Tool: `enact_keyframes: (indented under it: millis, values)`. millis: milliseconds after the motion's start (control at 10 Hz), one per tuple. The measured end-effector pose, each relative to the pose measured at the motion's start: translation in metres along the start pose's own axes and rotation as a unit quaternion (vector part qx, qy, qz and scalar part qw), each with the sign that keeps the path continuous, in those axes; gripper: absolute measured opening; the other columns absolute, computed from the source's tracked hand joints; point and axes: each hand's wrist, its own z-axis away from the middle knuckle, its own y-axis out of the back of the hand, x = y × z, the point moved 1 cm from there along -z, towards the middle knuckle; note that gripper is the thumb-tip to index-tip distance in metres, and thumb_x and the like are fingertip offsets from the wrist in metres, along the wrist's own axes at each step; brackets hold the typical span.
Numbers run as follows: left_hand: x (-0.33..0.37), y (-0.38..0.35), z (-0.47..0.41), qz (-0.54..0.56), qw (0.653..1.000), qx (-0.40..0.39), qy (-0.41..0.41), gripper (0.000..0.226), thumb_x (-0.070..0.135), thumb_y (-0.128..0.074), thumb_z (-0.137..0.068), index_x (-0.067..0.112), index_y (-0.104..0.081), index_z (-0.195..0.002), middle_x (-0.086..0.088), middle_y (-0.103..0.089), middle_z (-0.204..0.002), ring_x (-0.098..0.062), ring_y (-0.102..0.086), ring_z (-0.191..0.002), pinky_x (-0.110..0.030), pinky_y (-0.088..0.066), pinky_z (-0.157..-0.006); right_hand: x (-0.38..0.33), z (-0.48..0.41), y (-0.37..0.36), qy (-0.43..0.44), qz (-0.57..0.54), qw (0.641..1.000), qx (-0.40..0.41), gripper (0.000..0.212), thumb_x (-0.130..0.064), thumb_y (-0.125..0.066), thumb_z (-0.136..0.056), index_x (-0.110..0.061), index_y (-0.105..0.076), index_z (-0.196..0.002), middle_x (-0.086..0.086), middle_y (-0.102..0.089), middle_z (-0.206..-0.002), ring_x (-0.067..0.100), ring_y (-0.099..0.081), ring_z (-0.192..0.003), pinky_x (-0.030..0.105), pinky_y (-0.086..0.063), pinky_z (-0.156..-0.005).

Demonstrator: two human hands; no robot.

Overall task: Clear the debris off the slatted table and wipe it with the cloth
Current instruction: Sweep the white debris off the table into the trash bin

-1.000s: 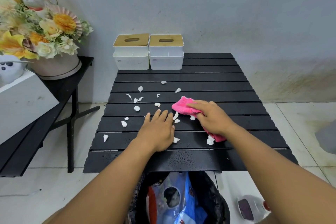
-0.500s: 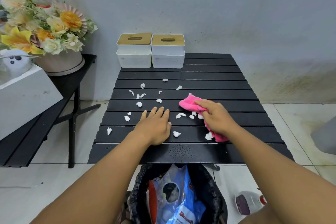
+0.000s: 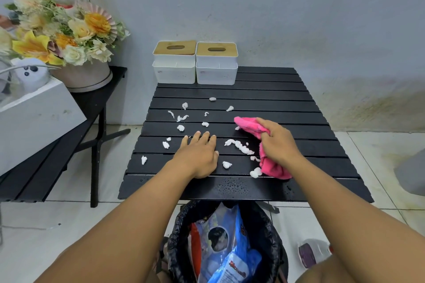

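Now we're sweeping scraps (image 3: 239,146): right hand (image 3: 278,142) grips the cloth (image 3: 249,126), left hand (image 3: 199,156) lies flat; next, we'd drag them into the bin (image 3: 270,223)

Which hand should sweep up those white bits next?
Probably the right hand: it grips the pink cloth, with a line of white scraps just beside it. The left hand lies flat and empty on the table.
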Motion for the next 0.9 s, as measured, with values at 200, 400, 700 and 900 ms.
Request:
enact_keyframes:
  millis: [200,400,700,900]
  values:
    - [-0.001,0.002,0.006,-0.004,1.000,-0.012,0.003,0.059,0.040,-0.018,-0.104,0.018,-0.003,-0.157,-0.003,0.003,-0.165,-0.026,0.006,-0.151,-0.053,0.002,-0.120,0.011,0.007,-0.003,0.008,0.079,0.996,-0.036,0.053,-0.011,-0.036,-0.094,-0.029,-0.043,-0.144,-0.002,-0.051,-0.137,0.036,-0.044,-0.117,0.045,-0.039,-0.101]
    - [-0.007,0.003,0.011,-0.002,1.000,-0.015,0.016,0.059,0.039,-0.019,-0.104,0.018,-0.003,-0.157,-0.003,0.004,-0.165,-0.026,0.007,-0.151,-0.053,0.001,-0.120,-0.003,0.013,-0.018,0.011,0.054,0.998,-0.023,0.056,-0.009,-0.035,-0.094,-0.027,-0.040,-0.147,-0.006,-0.046,-0.145,0.034,-0.040,-0.121,0.040,-0.034,-0.103]
    - [-0.007,0.002,0.009,-0.006,1.000,-0.019,0.017,0.060,0.040,-0.020,-0.104,0.017,-0.004,-0.157,-0.003,0.004,-0.165,-0.026,0.007,-0.151,-0.054,0.001,-0.120,-0.022,0.015,-0.039,0.052,0.032,0.997,-0.049,0.055,-0.010,-0.038,-0.095,-0.027,-0.039,-0.148,-0.007,-0.040,-0.151,0.032,-0.040,-0.127,0.035,-0.030,-0.109]
    - [-0.008,0.002,0.011,-0.006,0.999,-0.030,0.022,0.061,0.041,-0.021,-0.104,0.021,0.001,-0.157,-0.001,0.007,-0.165,-0.026,0.009,-0.151,-0.054,0.003,-0.120,-0.023,0.018,-0.043,0.106,0.144,0.981,-0.077,0.054,-0.023,-0.046,-0.093,-0.035,-0.040,-0.145,-0.006,-0.032,-0.154,0.031,-0.038,-0.124,0.040,-0.040,-0.102]
